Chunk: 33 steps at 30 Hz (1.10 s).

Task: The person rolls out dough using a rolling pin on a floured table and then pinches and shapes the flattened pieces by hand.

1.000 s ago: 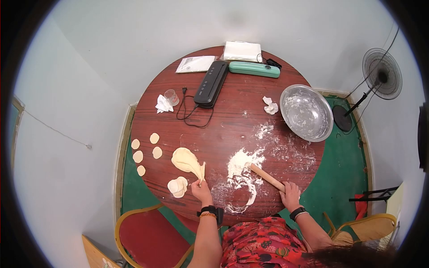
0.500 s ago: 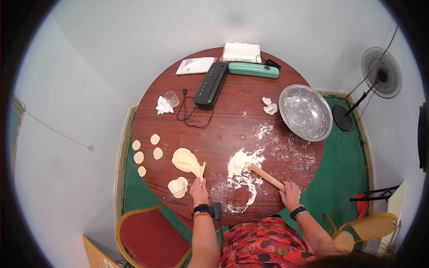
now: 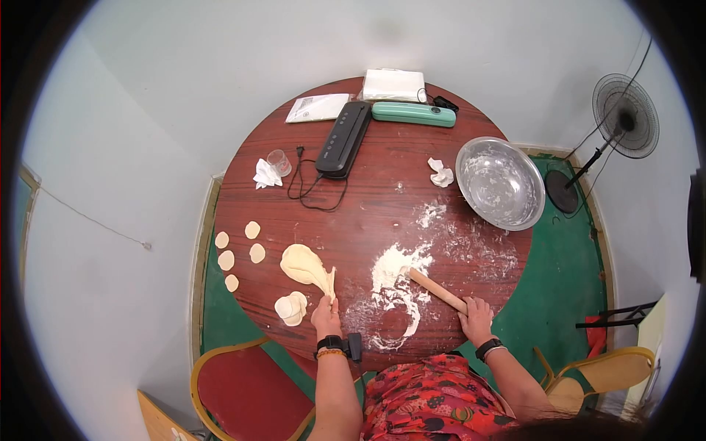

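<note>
My left hand [image 3: 326, 317] is closed on the narrow, pulled-out end of a pale dough piece [image 3: 302, 264] lying on the round table. Beside that hand, to its left, sits a small overlapping stack of dough rounds [image 3: 291, 309]. My right hand [image 3: 477, 317] wraps around the near end of a wooden rolling pin [image 3: 438, 290]. The pin's far end rests at the edge of a patch of white flour [image 3: 395, 270]. Several separate flat dough rounds [image 3: 226, 259] are laid out near the table's left edge.
A large metal bowl [image 3: 533, 213] stands at the right edge. Crumpled tissue [image 3: 440, 173] lies beside it. Toward the back are a black corded appliance [image 3: 346, 140], a green appliance [image 3: 413, 114] and white packets [image 3: 318, 108]. A clear cup [image 3: 279, 162] is at left; a fan [image 3: 625, 117] stands right.
The whole scene has shifted slightly left in view. Both hands keep their holds on the dough and the rolling pin, with no other clear movement.
</note>
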Tool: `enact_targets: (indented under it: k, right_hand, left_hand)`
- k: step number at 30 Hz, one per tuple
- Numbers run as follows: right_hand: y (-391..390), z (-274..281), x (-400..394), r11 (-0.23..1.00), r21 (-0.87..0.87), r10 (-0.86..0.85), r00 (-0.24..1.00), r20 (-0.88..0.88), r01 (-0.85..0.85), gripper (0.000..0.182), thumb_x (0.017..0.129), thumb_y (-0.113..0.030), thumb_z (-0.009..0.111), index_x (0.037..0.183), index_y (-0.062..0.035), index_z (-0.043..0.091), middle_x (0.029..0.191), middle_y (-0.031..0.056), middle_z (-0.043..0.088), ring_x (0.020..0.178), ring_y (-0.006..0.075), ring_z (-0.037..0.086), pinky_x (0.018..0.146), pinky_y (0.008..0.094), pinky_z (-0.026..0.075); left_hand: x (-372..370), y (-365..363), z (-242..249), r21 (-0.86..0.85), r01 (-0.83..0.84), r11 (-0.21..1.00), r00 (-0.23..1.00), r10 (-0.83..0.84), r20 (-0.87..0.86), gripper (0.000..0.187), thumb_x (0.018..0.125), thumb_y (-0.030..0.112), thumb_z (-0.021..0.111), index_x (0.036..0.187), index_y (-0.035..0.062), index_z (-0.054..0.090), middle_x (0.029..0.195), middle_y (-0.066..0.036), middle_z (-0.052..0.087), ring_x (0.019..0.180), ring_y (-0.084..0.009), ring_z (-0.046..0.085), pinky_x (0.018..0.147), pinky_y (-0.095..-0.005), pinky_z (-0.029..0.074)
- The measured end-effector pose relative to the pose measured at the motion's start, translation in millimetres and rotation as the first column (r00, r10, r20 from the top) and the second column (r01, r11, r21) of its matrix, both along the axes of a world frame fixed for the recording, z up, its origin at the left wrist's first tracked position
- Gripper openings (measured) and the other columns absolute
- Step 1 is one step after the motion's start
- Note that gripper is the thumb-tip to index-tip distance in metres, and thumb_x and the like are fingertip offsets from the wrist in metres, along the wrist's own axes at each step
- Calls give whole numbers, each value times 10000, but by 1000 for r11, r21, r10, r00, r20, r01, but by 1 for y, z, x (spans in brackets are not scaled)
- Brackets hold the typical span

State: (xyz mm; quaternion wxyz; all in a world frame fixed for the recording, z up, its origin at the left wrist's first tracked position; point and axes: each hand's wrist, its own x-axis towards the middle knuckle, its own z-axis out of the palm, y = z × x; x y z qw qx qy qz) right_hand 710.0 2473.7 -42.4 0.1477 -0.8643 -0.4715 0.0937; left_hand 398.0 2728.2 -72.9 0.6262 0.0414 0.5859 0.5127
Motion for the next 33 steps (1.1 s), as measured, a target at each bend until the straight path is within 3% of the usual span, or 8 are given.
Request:
enact_targets:
  k: [11,17,20,23,26,29,32,33]
  right_hand:
    - [0,1,-1,999,30,19,999,29,-19,486,786,-195,724,1237,-147,550,1171,97,544,1064,325,509,878,476,405]
    - [0,1,-1,1000,16,19,999,40,-19,486,788,-198,722,1238,-141,549,1175,98,539,1068,325,508,884,475,402]
    - [0,1,-1,1000,15,21,999,39,-21,486,789,-197,720,1240,-141,548,1177,99,538,1070,325,508,885,475,402]
    - [-1,0,0,1000,14,21,999,33,-21,483,789,-195,720,1238,-143,549,1175,100,539,1068,326,509,882,475,403]
    - [-1,0,0,999,29,28,999,34,-29,479,787,-191,720,1233,-144,553,1172,100,542,1065,327,511,877,475,406]
    - [-3,-1,0,998,45,36,999,40,-38,475,786,-189,720,1229,-144,555,1166,101,545,1059,327,513,871,475,408]
    - [-3,-1,1,998,41,40,998,39,-42,475,786,-189,719,1229,-143,554,1159,101,547,1052,327,515,866,474,409]
    - [-3,-2,1,998,43,43,998,36,-44,475,787,-190,719,1230,-143,553,1157,101,547,1050,327,516,865,474,410]
  left_hand:
    - [-7,2,-6,-31,157,987,982,-160,-102,188,805,-26,662,977,-60,594,976,-119,632,845,-222,634,700,-310,572]
    - [-15,4,-11,-69,281,957,947,-288,-138,299,860,-25,602,1153,-80,578,1123,-121,610,907,-229,621,736,-326,562]
    - [-21,1,-17,-8,362,932,921,-359,-150,346,878,-10,622,1208,-85,552,1203,-119,583,935,-228,612,754,-320,556]
    - [-20,-5,-14,56,376,925,922,-368,-119,348,882,15,656,1204,-75,556,1174,-110,604,937,-221,615,759,-304,545]
    - [-12,-5,-12,78,255,964,965,-250,-75,349,870,9,683,1192,-67,572,1118,-106,631,921,-187,617,784,-285,528]
    - [2,-13,-11,197,258,946,940,-198,-279,322,846,-1,706,1147,-56,606,1037,-96,657,895,-152,615,782,-272,518]
    - [10,-17,-9,162,222,962,821,-94,-563,333,824,-7,715,1136,-68,616,1008,-93,661,881,-139,610,775,-273,517]
    - [14,-20,-6,190,186,964,810,-41,-585,327,814,-3,716,1120,-73,624,1000,-99,665,875,-147,614,766,-279,520]
